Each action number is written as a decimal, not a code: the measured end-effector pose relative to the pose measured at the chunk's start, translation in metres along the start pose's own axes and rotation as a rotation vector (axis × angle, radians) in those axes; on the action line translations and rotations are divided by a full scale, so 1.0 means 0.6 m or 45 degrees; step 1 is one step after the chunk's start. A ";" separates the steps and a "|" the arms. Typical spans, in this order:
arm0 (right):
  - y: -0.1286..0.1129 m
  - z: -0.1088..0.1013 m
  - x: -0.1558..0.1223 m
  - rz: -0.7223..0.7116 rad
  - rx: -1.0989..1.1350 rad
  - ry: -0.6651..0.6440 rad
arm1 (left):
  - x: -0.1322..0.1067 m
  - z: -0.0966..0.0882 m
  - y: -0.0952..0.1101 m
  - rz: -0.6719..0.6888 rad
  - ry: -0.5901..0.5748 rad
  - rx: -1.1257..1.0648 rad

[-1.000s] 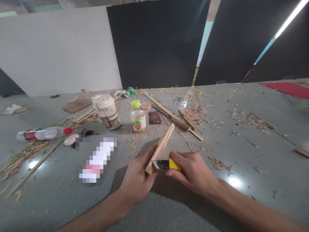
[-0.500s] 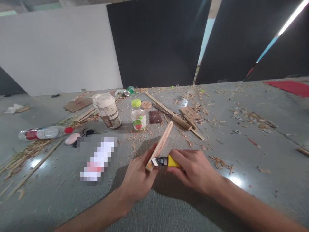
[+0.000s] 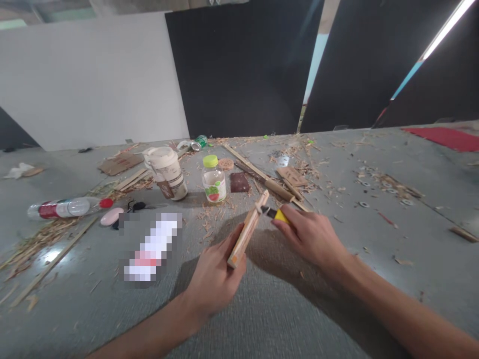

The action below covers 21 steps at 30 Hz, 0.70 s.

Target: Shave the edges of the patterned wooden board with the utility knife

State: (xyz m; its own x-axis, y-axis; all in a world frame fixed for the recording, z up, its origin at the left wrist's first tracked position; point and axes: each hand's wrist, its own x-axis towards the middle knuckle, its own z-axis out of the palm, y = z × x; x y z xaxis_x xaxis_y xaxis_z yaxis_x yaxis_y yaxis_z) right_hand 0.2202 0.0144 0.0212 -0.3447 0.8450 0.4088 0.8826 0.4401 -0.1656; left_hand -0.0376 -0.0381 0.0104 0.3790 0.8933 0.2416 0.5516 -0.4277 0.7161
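Note:
My left hand (image 3: pixel 215 274) grips the near end of a pale wooden stick (image 3: pixel 250 227), which slants up and away over the grey table (image 3: pixel 262 319). My right hand (image 3: pixel 310 234) is closed around a yellow utility knife (image 3: pixel 276 214). The knife's blade meets the stick near its far tip. Wood shavings (image 3: pixel 213 214) lie on the table just beyond the stick.
Behind the stick stand a small jar with a green lid (image 3: pixel 213 178) and a paper cup (image 3: pixel 166 172). A plastic bottle (image 3: pixel 67 207) lies at the left. Wooden strips (image 3: pixel 269 182), a brown sandpaper piece (image 3: pixel 239 182), a can (image 3: pixel 198 142) and several washers (image 3: pixel 385 192) litter the table.
My right hand has slid the knife along the stick from its near end to its far tip. My left hand has kept its hold.

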 end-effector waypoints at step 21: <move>-0.062 -0.015 -0.023 -0.088 0.396 -0.105 | -0.001 0.003 -0.001 -0.075 0.042 -0.169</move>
State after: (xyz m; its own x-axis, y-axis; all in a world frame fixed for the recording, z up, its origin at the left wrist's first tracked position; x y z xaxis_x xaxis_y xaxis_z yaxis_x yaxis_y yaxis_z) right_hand 0.1950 -0.0167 0.0300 -0.4362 0.8261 0.3569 0.7207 0.5582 -0.4111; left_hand -0.0370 -0.0386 0.0086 0.3230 0.9212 0.2168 0.4684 -0.3547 0.8092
